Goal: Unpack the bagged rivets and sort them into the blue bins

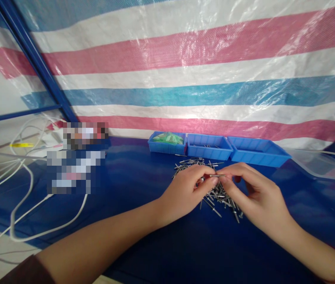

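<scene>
We pinch one slim blind rivet (219, 175) between the fingertips of our left hand (183, 191) and right hand (263, 195); thumb and index finger meet on it from either side. It lies roughly level, just above a loose heap of blind rivets (214, 193) that spreads beneath and around our fingers on the blue worktop (203, 248). Just beyond our fingers, from left to right, stand the left bin (167, 148) with a green plastic packet (169, 137), the middle bin (207, 153) with a few thin metal pieces, and the right bin (262, 158).

The rivet looks smooth and narrow, so a loose or uneven pinch could let it roll free, and among so many similar pieces we would probably lose track of it. Because our left hand overlaps the heap, a careless sideways move could scatter rivets. Lifting our right knuckles forward could bump the right bin. Well left of our fingers, the white cable (12, 221) could catch a sweeping forearm.
</scene>
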{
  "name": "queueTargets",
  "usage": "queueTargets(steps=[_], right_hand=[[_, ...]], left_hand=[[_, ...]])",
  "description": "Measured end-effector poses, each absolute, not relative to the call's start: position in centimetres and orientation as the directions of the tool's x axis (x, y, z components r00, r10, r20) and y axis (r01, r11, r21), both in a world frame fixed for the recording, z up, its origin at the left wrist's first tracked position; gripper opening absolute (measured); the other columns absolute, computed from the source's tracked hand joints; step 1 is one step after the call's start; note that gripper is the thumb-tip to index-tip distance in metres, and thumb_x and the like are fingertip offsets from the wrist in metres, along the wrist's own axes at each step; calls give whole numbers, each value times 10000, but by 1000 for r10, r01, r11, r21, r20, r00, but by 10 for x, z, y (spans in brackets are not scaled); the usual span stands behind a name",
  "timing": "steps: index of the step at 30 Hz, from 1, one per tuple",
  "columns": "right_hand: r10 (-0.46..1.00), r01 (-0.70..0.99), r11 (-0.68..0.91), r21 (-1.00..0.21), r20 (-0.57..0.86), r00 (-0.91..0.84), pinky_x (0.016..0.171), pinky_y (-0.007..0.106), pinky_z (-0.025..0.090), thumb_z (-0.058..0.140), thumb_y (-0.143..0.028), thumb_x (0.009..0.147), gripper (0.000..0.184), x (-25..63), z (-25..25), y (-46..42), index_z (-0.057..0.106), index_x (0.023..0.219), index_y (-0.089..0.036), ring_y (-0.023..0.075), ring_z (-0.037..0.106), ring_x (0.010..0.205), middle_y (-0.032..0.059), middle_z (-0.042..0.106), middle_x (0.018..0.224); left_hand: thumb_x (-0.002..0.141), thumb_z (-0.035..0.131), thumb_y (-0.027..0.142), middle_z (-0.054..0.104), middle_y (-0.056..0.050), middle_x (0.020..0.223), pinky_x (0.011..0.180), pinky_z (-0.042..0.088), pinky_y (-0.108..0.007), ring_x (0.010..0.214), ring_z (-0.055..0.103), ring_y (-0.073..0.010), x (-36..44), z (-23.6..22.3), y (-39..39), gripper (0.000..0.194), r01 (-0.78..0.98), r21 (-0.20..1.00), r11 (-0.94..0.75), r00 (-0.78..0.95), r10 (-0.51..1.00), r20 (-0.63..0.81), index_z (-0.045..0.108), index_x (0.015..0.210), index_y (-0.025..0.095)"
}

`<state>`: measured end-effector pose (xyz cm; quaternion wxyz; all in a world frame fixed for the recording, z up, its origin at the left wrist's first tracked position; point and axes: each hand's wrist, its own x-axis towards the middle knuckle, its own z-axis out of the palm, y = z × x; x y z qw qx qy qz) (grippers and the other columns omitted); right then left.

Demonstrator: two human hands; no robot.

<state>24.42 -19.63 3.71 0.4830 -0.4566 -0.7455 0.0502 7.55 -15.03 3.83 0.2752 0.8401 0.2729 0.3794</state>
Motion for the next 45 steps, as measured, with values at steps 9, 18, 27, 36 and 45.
queueTargets(steps=[9, 18, 27, 36, 45], right_hand=[[773, 611, 557, -562, 621, -134, 668, 260, 433, 549, -238, 874, 49, 244, 32, -192, 597, 874, -226, 141, 553, 733, 6, 600, 808], [731, 786, 440, -433, 682, -34, 647, 299, 433, 536, -319, 863, 142, 257, 43, -165, 620, 810, -217, 182, 578, 703, 27, 635, 776], [768, 996, 78, -35, 640, -37, 707, 379, 432, 382, -311, 891, 335, 272, 65, -82, 674, 892, -145, 273, 614, 865, 159, 637, 978], [781, 985, 163, -65, 618, -88, 683, 401, 434, 504, -333, 829, 242, 262, 51, -108, 646, 965, -192, 297, 605, 896, 107, 644, 977], [803, 884, 360, -298, 582, -131, 633, 337, 487, 518, -302, 819, 177, 256, 20, -157, 647, 879, -197, 229, 634, 816, 77, 660, 931]], left_hand=[[921, 481, 298, 607, -6, 862, 690, 436, -220, 728, 552, -106, 70, 42, -151, 160, 340, 568, -749, 518, 654, 552, 587, 918, 179], [918, 452, 413, 651, -38, 912, 752, 435, -301, 810, 585, -169, 59, 48, -138, 290, 528, 336, -780, 629, 624, 462, 587, 1005, 171], [867, 541, 437, 611, -28, 1064, 779, 381, -365, 982, 535, -234, 47, 41, -134, 247, 532, 107, -840, 777, 534, 332, 661, 1024, 289], [875, 556, 318, 622, -43, 1007, 725, 374, -337, 938, 543, -223, 49, 44, -135, 172, 570, 27, -821, 776, 548, 313, 655, 941, 194], [866, 579, 316, 611, -34, 983, 705, 375, -336, 928, 531, -227, 51, 40, -136, 159, 561, -49, -827, 793, 519, 318, 662, 874, 180]])
